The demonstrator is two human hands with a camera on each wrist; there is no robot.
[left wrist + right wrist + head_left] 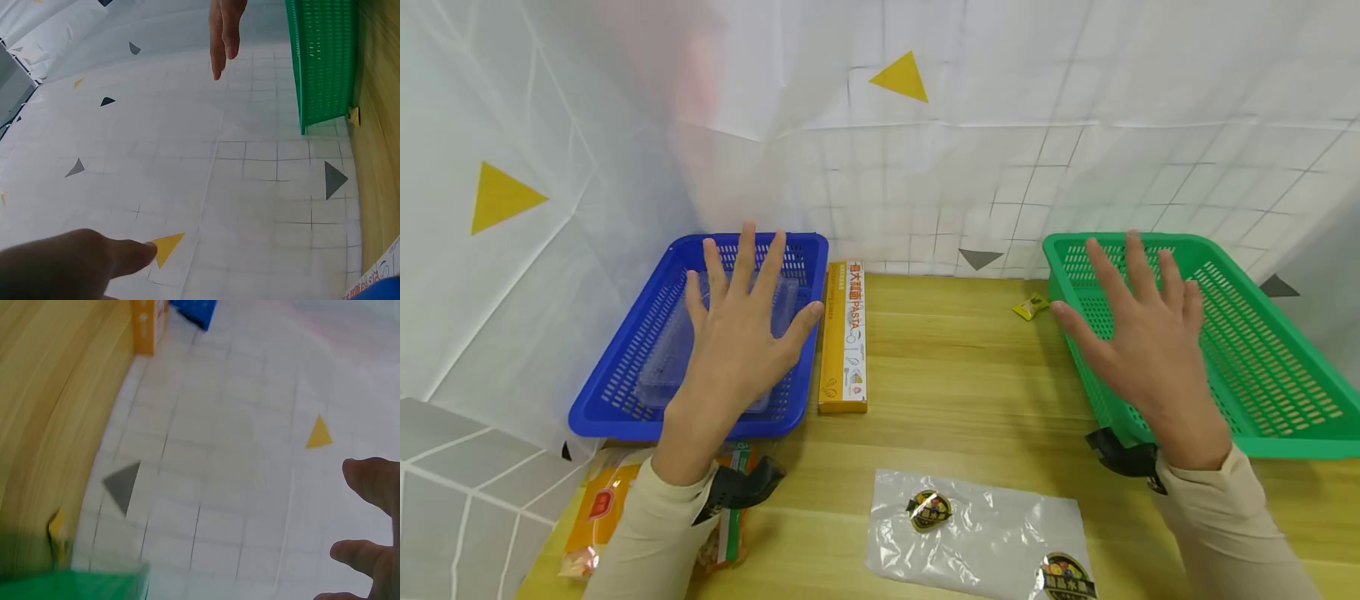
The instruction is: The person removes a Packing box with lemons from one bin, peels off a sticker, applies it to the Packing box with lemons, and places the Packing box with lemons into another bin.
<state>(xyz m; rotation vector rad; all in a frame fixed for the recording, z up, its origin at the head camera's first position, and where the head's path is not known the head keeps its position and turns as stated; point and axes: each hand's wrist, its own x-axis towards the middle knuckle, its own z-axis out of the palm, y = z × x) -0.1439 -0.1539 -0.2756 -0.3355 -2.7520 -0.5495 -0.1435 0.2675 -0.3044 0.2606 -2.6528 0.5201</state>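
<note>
My left hand (733,337) is held over the blue basket (692,429), fingers spread and holding nothing. Inside that basket lies a clear plastic container (658,367), partly hidden by the hand. Over the left side of the green basket (1285,333), my right hand (1150,358) is likewise spread with nothing in it. A yellow and white pasta box (842,342) lies against the blue basket's right side. Close to the green basket's left wall sits a small yellow wrapped candy (1032,307). In the left wrist view, fingers of the right hand (226,31) show near the green basket.
A clear plastic bag (970,533) with dark round labels lies at the table's front middle. Orange packets (598,508) lie at the front left, partly covered by the left forearm. White patterned sheeting (820,183) stands behind and left of the wooden table (940,358).
</note>
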